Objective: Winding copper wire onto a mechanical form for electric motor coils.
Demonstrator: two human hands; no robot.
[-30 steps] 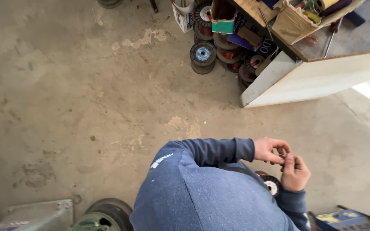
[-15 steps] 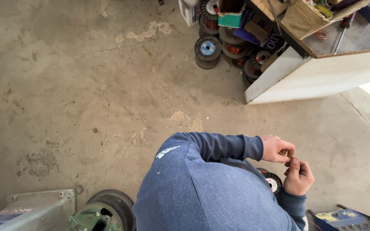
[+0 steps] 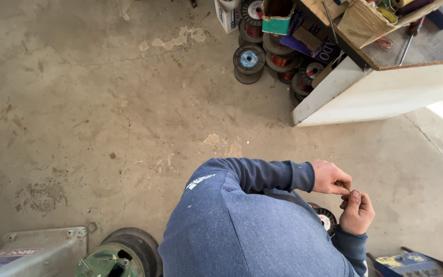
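**Pinch work above the wire spool**

Head view: left hand [image 3: 330,177] and right hand [image 3: 357,212] meet fingertip to fingertip, both pinching a small piece [image 3: 348,192], maybe thin wire, too small to tell. It sits between the fingertips, above a dark wire spool [image 3: 327,219] on the concrete floor [image 3: 103,113]. More spools [image 3: 248,59] are stacked by the white workbench [image 3: 385,95].

Risk, my read: with so fine a grip, a slip drops the piece and it vanishes on the mottled concrete.

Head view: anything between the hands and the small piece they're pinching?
Nothing visible. The left hand and right hand both have fingertips closed on the small piece, itself too small to identify. The spool sits lower, partly behind the right hand.
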